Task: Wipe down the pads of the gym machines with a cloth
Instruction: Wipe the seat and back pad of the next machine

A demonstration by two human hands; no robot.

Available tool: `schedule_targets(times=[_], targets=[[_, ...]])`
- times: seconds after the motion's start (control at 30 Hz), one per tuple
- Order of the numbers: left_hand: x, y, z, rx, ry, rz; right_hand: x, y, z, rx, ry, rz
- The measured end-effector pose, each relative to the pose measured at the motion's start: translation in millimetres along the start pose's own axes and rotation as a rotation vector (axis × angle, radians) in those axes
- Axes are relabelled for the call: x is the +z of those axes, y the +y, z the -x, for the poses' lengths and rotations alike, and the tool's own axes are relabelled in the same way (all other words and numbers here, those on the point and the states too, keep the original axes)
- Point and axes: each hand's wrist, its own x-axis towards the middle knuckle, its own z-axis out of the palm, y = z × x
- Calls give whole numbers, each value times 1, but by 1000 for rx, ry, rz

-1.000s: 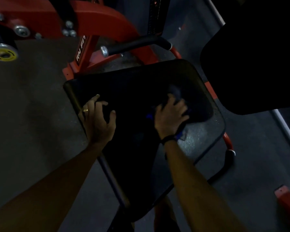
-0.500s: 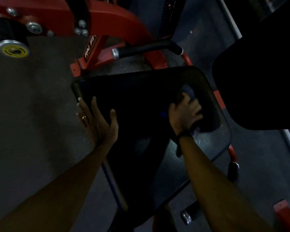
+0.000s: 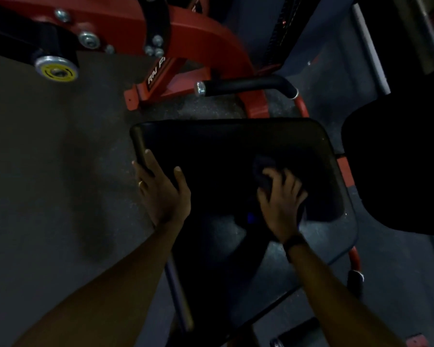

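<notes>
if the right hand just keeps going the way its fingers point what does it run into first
Likely only more black seat pad: the right hand presses the dark cloth toward the pad's far edge. Beyond that, perhaps the black handle; depth unclear.

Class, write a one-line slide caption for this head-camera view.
Right hand presses a dark cloth on a black seat pad; left hand grips its edge.
</notes>
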Motion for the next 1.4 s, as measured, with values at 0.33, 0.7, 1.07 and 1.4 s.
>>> schedule_targets(times=[0.33, 0.7, 1.07, 1.4], targets=[[-5, -4, -1, 7, -42, -21, 18, -116, -22, -238, 18, 46], [-8, 4, -1, 14, -43, -12, -4, -30, -95, 256, 85, 30], [-11, 1, 2, 27, -60, -51, 1, -53, 62, -466, -153, -10], [-4, -1, -1, 533, -47, -379, 9, -93, -111, 202, 82, 41]])
